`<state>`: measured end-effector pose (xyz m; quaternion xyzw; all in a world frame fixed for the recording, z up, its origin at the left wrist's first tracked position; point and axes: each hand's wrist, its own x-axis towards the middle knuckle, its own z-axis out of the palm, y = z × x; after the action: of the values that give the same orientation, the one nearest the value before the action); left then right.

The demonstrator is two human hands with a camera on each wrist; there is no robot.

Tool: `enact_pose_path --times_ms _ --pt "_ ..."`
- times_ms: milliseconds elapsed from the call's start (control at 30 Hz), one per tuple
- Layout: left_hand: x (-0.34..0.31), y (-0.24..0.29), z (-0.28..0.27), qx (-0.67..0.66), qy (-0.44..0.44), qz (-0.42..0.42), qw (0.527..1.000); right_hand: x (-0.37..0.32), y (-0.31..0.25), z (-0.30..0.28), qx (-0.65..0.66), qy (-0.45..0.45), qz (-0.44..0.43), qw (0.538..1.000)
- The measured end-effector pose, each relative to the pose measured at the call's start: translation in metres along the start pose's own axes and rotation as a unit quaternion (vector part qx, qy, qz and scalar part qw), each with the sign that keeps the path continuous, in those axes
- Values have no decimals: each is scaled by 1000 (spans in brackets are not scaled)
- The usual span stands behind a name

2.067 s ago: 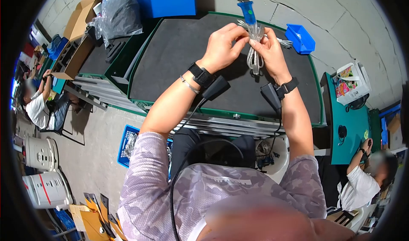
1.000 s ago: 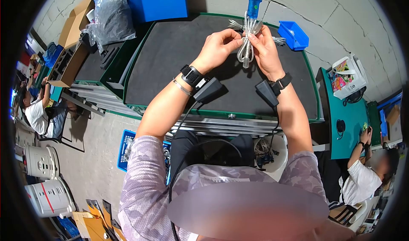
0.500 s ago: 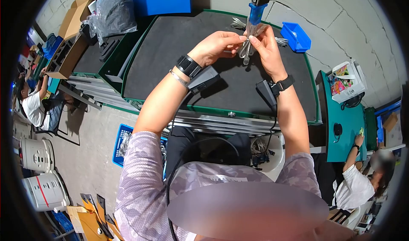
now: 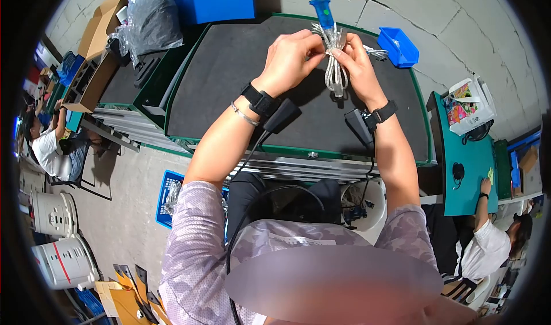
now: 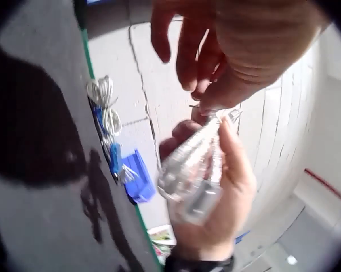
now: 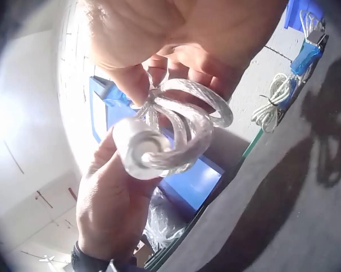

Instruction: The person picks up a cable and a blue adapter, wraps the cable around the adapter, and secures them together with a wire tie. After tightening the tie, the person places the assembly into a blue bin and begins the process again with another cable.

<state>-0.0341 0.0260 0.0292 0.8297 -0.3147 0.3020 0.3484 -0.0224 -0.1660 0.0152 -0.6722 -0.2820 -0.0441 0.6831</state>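
A coiled cable (image 4: pixel 336 75) in a clear jacket over silvery braid hangs above the bench, its blue connector (image 4: pixel 324 16) with a dark end pointing up and away. My right hand (image 4: pixel 359 69) holds the bundle around its middle between thumb and fingers. My left hand (image 4: pixel 293 58) is at the same spot, thumb and index finger pinching a thin tie at the gathered part. In the right wrist view the loops (image 6: pixel 184 127) and a pale cylindrical piece (image 6: pixel 139 150) hang below the fingers. The left fingertips partly hide the tie.
Dark-topped bench (image 4: pixel 241 95) with a green rim lies below. Another tied cable (image 5: pixel 108 107) and a blue bin (image 4: pixel 399 48) sit at its back right. A blue box (image 4: pixel 221 0) and a plastic bag (image 4: pixel 155 23) stand back left. Another person (image 4: pixel 488 244) sits at right.
The cable bundle and blue connector have swung leftward and tilted left since half a second ago. The left hand has rolled, its fingers curling in closer at the bundle; the right keeps its hold.
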Motion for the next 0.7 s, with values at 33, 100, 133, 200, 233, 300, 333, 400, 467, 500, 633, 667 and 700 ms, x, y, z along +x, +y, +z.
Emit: enact_pose_path --times_ms 33,100,133,200,233,300,333,400,467,500,633,667,700 --pt "0 0 2 61 51 74 994 1 2 -2 -1 -3 14 1000" --pt "0 -3 5 96 58 117 987 0 1 -3 48 -3 43 998" --pt "0 -4 6 129 67 157 977 0 0 -3 95 -7 73 993" --pt "1 -4 6 132 65 168 975 0 0 -3 109 4 83 991" --pt "2 -4 6 129 62 169 975 0 3 -3 100 12 65 993" --pt "2 -5 8 123 50 170 976 1 7 0 80 40 32 995" --pt "1 -5 10 125 44 178 975 1 7 1 86 47 26 995" --pt "2 -2 11 107 13 159 981 0 2 2 121 103 47 986" --pt "3 0 11 101 14 162 982 1 5 -3 149 99 49 983" --pt "3 -3 12 82 14 133 988 1 5 -5 179 84 47 979" --pt "4 -15 15 23 2 35 999 0 0 -5 248 36 77 965" --pt "4 -19 16 -18 -11 -17 1000 -2 0 -5 257 15 90 962" --pt "3 -26 16 -2 0 -10 1000 -4 -4 -7 262 3 102 960"
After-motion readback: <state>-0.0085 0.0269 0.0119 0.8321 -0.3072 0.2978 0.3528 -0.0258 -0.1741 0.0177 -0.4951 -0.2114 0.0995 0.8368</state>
